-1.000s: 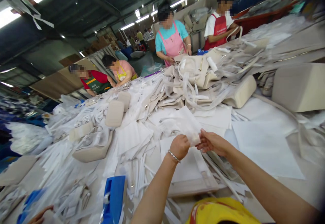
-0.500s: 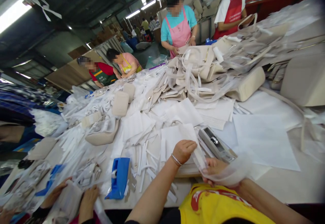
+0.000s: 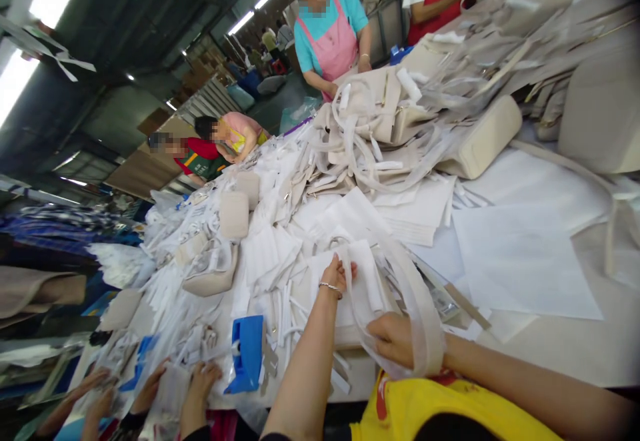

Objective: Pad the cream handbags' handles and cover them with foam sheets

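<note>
A cream bag strap (image 3: pixel 425 314) in a translucent wrapping forms a tall loop in front of me. My left hand (image 3: pixel 336 276), with a silver bracelet at the wrist, has its fingers closed on the loop's left side. My right hand (image 3: pixel 397 341) is closed around the strap lower down, partly hidden by the wrapping. Behind the loop is a pale bag (image 3: pixel 345 338) lying at the table's near edge, with white sheets (image 3: pixel 365 261) on it. A grey tape dispenser (image 3: pixel 445 304) shows only in part, to the right of the loop.
A blue tape dispenser (image 3: pixel 245 354) stands left of my left forearm. Beige bags (image 3: pixel 380 128) are heaped across the table, and a white sheet (image 3: pixel 525 261) lies at right. Co-workers' hands (image 3: pixel 200 384) work at lower left; a person in a pink apron (image 3: pixel 337 41) stands opposite.
The strap has been lifted and spread into a wide loop. My left hand has moved left and forward, my right hand slightly left. The grey dispenser is now mostly covered. The view has tilted.
</note>
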The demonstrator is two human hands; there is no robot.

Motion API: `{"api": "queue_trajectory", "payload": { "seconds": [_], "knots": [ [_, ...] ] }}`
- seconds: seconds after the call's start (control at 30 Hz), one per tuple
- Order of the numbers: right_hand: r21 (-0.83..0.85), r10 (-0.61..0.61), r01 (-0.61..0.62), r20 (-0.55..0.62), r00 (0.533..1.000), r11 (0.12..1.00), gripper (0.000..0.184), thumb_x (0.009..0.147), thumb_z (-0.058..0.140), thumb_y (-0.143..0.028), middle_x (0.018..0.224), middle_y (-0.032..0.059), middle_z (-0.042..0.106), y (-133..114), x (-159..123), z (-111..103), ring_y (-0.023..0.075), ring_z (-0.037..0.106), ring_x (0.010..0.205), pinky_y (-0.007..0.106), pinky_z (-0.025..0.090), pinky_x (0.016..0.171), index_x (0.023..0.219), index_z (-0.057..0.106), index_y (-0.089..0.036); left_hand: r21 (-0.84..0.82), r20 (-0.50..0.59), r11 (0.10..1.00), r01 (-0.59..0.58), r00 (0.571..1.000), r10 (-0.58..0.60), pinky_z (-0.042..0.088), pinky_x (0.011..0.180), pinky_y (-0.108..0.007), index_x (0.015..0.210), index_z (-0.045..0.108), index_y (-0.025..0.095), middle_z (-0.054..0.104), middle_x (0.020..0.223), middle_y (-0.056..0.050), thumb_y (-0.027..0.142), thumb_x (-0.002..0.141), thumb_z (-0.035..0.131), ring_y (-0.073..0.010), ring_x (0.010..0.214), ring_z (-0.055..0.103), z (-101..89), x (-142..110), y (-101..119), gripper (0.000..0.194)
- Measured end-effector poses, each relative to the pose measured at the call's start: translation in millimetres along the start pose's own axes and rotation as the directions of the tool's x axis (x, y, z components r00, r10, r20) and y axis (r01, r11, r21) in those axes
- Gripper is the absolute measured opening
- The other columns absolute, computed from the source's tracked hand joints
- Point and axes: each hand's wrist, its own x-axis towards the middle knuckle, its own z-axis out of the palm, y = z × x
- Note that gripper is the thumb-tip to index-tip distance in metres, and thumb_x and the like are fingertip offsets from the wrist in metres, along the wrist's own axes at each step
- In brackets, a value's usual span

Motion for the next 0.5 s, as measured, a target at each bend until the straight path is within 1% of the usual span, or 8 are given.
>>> {"api": "queue_trajectory", "payload": {
  "seconds": [0.03, 0.07, 0.13, 0.17, 0.23, 0.37, 0.43, 0.5],
  "knots": [
    [-0.011, -0.059, 0.06, 0.048, 0.997, 0.998, 0.021, 0.069, 0.041, -0.018, 0.06, 0.0056, 0.06, 3.0, -1.4, 1.6, 0.0132, 0.049, 0.053, 0.023, 0.027, 0.045, 0.066, 0.06, -0.012, 0.015, 0.011, 0.999, 0.042, 0.999, -0.043, 0.049, 0.061, -0.03, 0.075, 0.053, 0.01, 0.059, 0.069, -0.01, 0.047, 0.074, 0.045, -0.0155, 0.064, 0.058, 5.3, 7.4, 4.7, 0.038],
    [-0.026, -0.106, 0.11, 0.104, 0.989, 0.994, 0.021, 0.068, 0.042, -0.019, 0.059, 0.0058, 0.06, 5.8, -3.2, 3.8, 0.0135, 0.05, 0.052, 0.024, 0.026, 0.044, 0.066, 0.061, -0.012, 0.033, -0.008, 0.996, 0.08, 0.997, -0.08, 0.048, 0.057, -0.028, 0.071, 0.052, 0.009, 0.058, 0.064, -0.008, 0.045, 0.073, 0.047, -0.014, 0.059, 0.057, 10.1, 14.6, 8.6, 0.036],
    [-0.046, -0.16, 0.172, 0.196, 0.967, 0.984, 0.02, 0.066, 0.045, -0.02, 0.059, 0.0065, 0.062, 11.1, -7.2, 8.2, 0.015, 0.052, 0.051, 0.024, 0.024, 0.042, 0.066, 0.063, -0.012, 0.101, -0.109, 0.989, 0.107, 0.989, -0.096, 0.044, 0.049, -0.023, 0.065, 0.05, 0.01, 0.054, 0.054, -0.004, 0.037, 0.073, 0.051, -0.0108, 0.049, 0.053, 17.3, 27.9, 13.0, 0.028],
    [-0.046, -0.172, 0.187, 0.222, 0.96, 0.981, 0.019, 0.065, 0.046, -0.02, 0.059, 0.0067, 0.062, 14.0, -9.0, 9.7, 0.0158, 0.053, 0.051, 0.024, 0.024, 0.042, 0.067, 0.064, -0.013, 0.131, -0.154, 0.985, 0.112, 0.984, -0.091, 0.042, 0.046, -0.022, 0.063, 0.049, 0.01, 0.052, 0.05, -0.003, 0.034, 0.073, 0.051, -0.0095, 0.045, 0.05, 19.5, 33.1, 13.0, 0.026],
    [-0.029, -0.192, 0.204, 0.227, 0.955, 0.979, 0.019, 0.064, 0.047, -0.02, 0.06, 0.0066, 0.063, 20.6, -11.5, 10.9, 0.0165, 0.054, 0.051, 0.025, 0.023, 0.041, 0.068, 0.064, -0.014, 0.15, -0.184, 0.981, 0.123, 0.978, -0.094, 0.039, 0.042, -0.021, 0.061, 0.048, 0.011, 0.05, 0.046, -0.002, 0.032, 0.073, 0.052, -0.0081, 0.04, 0.047, 21.1, 39.6, 9.8, 0.025],
    [0.047, -0.239, 0.234, 0.193, 0.952, 0.971, 0.016, 0.063, 0.047, -0.017, 0.06, 0.0049, 0.064, 35.9, -11.8, 12.3, 0.0144, 0.053, 0.049, 0.024, 0.025, 0.04, 0.064, 0.063, -0.016, 0.141, -0.145, 0.985, 0.102, 0.986, -0.081, 0.04, 0.045, -0.021, 0.064, 0.05, 0.011, 0.054, 0.051, -0.003, 0.031, 0.069, 0.056, -0.0084, 0.043, 0.049, 18.0, 38.8, -1.3, 0.022],
    [0.09, -0.237, 0.224, 0.191, 0.952, 0.97, 0.016, 0.063, 0.047, -0.016, 0.058, 0.0034, 0.063, 42.1, -10.6, 14.7, 0.0133, 0.051, 0.048, 0.024, 0.024, 0.04, 0.062, 0.062, -0.017, 0.131, -0.105, 0.989, 0.075, 0.993, -0.061, 0.042, 0.047, -0.021, 0.064, 0.049, 0.012, 0.056, 0.054, -0.002, 0.026, 0.064, 0.061, -0.0094, 0.047, 0.052, 15.5, 36.6, -6.3, 0.019],
    [0.112, -0.241, 0.223, 0.191, 0.951, 0.968, 0.017, 0.064, 0.046, -0.017, 0.056, 0.0027, 0.061, 46.0, -9.7, 17.1, 0.0126, 0.05, 0.047, 0.023, 0.022, 0.039, 0.062, 0.062, -0.017, 0.122, -0.064, 0.991, 0.053, 0.997, -0.046, 0.043, 0.048, -0.022, 0.063, 0.047, 0.013, 0.057, 0.055, -0.002, 0.022, 0.058, 0.065, -0.0105, 0.049, 0.054, 12.7, 36.0, -10.8, 0.021]
  ]
}}
